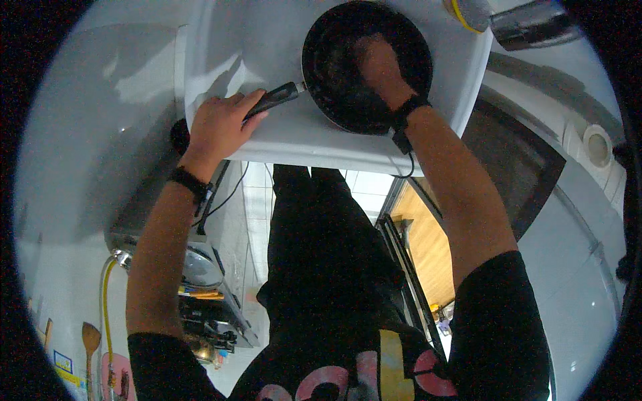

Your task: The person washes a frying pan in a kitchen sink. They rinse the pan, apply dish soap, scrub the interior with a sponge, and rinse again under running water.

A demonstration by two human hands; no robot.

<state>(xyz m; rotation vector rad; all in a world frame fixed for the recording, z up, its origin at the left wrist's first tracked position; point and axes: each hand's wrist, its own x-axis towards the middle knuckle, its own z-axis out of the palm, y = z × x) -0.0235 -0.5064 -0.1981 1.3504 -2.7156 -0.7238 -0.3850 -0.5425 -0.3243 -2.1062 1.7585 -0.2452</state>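
My left hand (220,123) grips the black handle (278,97) of a dark, round frying pan (328,70). The pan lies tilted within a white sink basin (271,45), its inside facing me. My right hand (381,65) reaches into the pan, against or close to the inner surface. Its fingers are dark and blurred, so whether it holds anything cannot be made out. A black band sits on each wrist, and a cable hangs from the right one.
The basin's thick front rim (321,156) runs before my body. To the upper right are a shiny metal cylinder (534,25) and a yellow-edged round object (469,12). A wooden spatula (91,338) and a yellow hose (106,306) hang at the lower left.
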